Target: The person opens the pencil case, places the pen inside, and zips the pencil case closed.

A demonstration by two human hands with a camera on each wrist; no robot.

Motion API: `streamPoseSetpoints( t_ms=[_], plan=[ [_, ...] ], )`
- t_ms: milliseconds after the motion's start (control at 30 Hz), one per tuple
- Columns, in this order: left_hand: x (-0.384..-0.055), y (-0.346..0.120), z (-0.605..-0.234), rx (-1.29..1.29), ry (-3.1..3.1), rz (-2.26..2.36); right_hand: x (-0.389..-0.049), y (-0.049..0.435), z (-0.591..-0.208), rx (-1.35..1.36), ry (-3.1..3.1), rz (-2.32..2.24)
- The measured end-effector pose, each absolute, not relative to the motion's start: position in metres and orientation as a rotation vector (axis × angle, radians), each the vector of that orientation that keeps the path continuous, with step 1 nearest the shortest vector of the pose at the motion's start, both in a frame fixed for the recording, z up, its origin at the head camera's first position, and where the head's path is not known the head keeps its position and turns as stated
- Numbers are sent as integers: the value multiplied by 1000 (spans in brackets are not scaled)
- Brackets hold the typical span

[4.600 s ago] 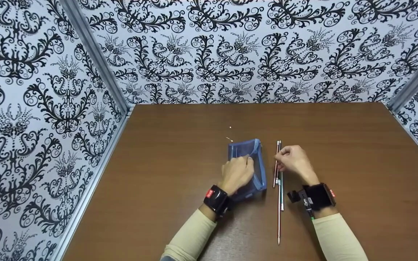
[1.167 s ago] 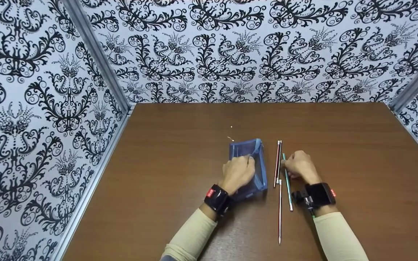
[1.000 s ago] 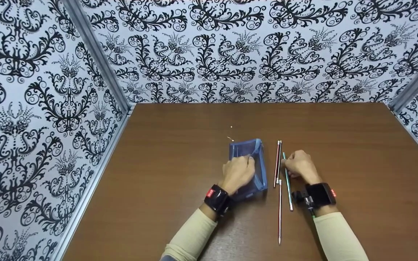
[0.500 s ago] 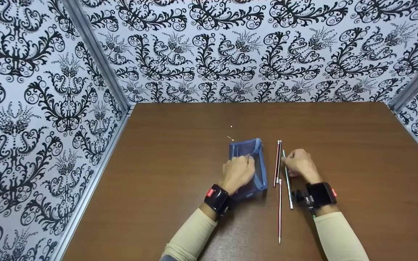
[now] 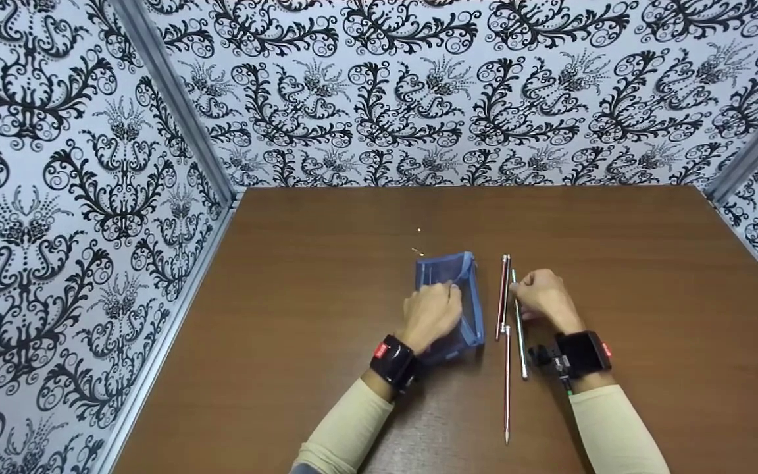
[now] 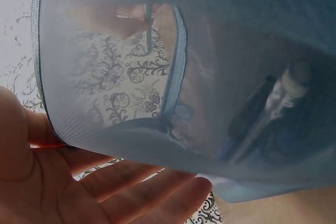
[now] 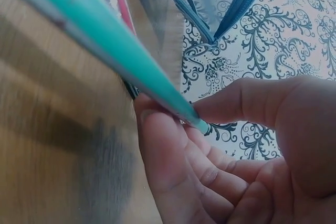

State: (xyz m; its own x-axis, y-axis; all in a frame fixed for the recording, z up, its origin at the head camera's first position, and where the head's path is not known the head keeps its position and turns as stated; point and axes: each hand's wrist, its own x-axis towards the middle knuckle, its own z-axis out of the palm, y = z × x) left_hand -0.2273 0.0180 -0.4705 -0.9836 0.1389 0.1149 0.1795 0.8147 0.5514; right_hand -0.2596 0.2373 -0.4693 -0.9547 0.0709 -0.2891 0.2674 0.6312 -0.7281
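My left hand (image 5: 431, 315) grips a blue mesh zip pencil case (image 5: 442, 266), and its zipped mouth gapes toward the right. In the left wrist view, a pencil-like thing with a pale end (image 6: 286, 90) shows through the mesh. Thumb and fingertips of my right hand (image 5: 543, 297) pinch a teal pencil (image 5: 521, 345) near its far end. Its near end points toward the front of the table. Just left of it lie a red pencil (image 5: 502, 296) and a dark pencil (image 5: 508, 280) side by side. Another red pencil (image 5: 507, 388) extends from them toward the front.
The brown tabletop (image 5: 313, 276) reaches back to a patterned wall (image 5: 379, 99). A second patterned wall (image 5: 56, 164) borders the left side. A small light-coloured zip pull (image 5: 417, 251) and a pale speck (image 5: 419, 230) lie behind the case.
My right hand has shifted right, drawing the teal pencil away from the other pencils. Lately the pencil has turned slightly in the fingers. My left hand and the case have stayed put.
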Motion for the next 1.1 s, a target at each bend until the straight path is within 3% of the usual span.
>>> streamPoseSetpoints(
  t_ms=[1100],
  plan=[
    [-224, 19, -468, -299, -2925, -898, -257, 237, -459, 207, 2623, -1310]
  ],
)
